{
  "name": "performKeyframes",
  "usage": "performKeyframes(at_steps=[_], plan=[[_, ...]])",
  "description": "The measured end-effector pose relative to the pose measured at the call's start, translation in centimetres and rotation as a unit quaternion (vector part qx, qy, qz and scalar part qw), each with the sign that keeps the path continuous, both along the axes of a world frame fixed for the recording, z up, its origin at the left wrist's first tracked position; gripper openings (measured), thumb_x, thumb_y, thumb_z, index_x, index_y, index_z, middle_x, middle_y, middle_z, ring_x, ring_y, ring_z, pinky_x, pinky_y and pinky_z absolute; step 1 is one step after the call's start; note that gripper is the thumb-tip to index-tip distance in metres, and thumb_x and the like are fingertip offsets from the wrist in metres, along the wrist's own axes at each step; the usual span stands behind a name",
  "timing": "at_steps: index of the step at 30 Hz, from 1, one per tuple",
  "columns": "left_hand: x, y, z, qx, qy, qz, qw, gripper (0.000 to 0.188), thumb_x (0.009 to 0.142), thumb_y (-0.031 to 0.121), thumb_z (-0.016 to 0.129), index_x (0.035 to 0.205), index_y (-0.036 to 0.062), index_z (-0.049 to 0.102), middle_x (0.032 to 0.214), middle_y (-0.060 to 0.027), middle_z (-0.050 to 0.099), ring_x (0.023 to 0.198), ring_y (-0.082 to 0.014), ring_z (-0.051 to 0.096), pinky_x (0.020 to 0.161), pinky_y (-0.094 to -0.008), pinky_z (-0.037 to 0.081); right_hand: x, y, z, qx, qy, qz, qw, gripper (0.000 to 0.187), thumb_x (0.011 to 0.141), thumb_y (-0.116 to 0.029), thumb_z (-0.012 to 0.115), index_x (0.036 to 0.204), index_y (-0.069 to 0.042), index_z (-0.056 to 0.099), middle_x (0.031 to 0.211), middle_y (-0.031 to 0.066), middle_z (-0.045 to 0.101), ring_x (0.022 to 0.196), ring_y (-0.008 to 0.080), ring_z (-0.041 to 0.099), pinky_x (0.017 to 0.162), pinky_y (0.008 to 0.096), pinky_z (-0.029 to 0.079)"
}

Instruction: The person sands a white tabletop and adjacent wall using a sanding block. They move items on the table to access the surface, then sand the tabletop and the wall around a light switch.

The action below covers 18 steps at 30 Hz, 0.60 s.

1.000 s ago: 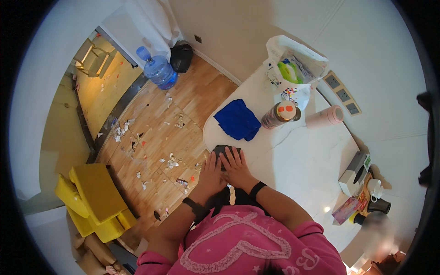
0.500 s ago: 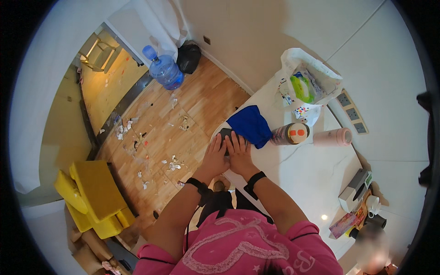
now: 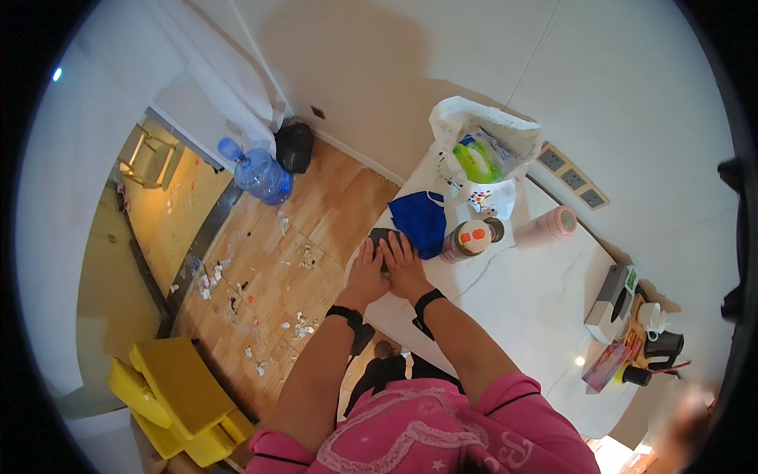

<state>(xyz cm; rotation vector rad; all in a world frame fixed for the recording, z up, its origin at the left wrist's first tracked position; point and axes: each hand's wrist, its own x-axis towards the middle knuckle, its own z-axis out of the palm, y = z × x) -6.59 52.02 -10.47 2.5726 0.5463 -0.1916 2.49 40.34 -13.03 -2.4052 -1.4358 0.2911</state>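
Observation:
My left hand [image 3: 367, 272] and my right hand [image 3: 404, 271] lie side by side at the corner of a white marbled table [image 3: 493, 304]. Both press flat on a dark grey item [image 3: 380, 235], which looks like a folded cloth and is mostly hidden under them. Their fingers are stretched out, and neither hand grips anything. Just beyond my right fingertips, a blue cloth [image 3: 419, 223] is spread on the tabletop, touching or very near the dark item. A bottle with a pale lid and orange marks [image 3: 467, 241] stands to the right of the blue cloth.
Farther back is a white bag [image 3: 517, 142] with a green packet in it. A pink tumbler [image 3: 545, 227], a tissue box [image 3: 609, 304] and a dark kettle [image 3: 663, 347] line the wall side. Paper scraps [image 3: 304, 324] litter the floor near a yellow sofa [image 3: 185, 387] and a water jug [image 3: 263, 175].
The view has turned and shifted, so the room's things sit elsewhere in the picture. Both hands stay flat on the dark item; the blue cloth's far edge looks slightly different.

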Motion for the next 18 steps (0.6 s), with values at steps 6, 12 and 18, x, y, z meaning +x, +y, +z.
performKeyframes(at_steps=[6,12,18], plan=[[-3.3,-3.4,0.3,-0.023,0.03,-0.046,0.998,0.08,0.084,0.026,0.065,0.154,0.0019,0.036,0.165,-0.027,0.013,0.153,-0.0417,0.015,0.12,-0.0551,0.023,-3.4,-5.0,-0.3,0.003,-0.054,-0.004,0.999,0.095,0.085,-0.04,0.07,0.16,-0.01,0.02,0.167,0.0174,0.01,0.154,0.0398,0.007,0.12,0.064,0.007],[-6.9,-8.0,2.1,-0.01,0.067,-0.125,0.99,0.088,0.08,0.031,0.071,0.155,0.0023,0.034,0.165,-0.0258,0.013,0.154,-0.0407,0.014,0.119,-0.0589,0.023,-7.7,-11.2,0.4,-0.029,-0.023,-0.037,0.999,0.095,0.087,-0.056,0.066,0.16,-0.012,0.023,0.168,0.0149,0.009,0.155,0.0378,0.004,0.121,0.0632,0.004],[-8.5,-13.1,1.7,0.01,0.086,-0.244,0.966,0.092,0.082,0.038,0.071,0.157,0.0041,0.029,0.165,-0.0258,0.008,0.154,-0.0411,0.011,0.12,-0.0579,0.019,-12.5,-18.2,1.3,-0.071,-0.017,-0.127,0.989,0.096,0.089,-0.061,0.062,0.161,-0.012,0.022,0.168,0.0149,0.01,0.155,0.0376,0.005,0.121,0.0635,0.004]])
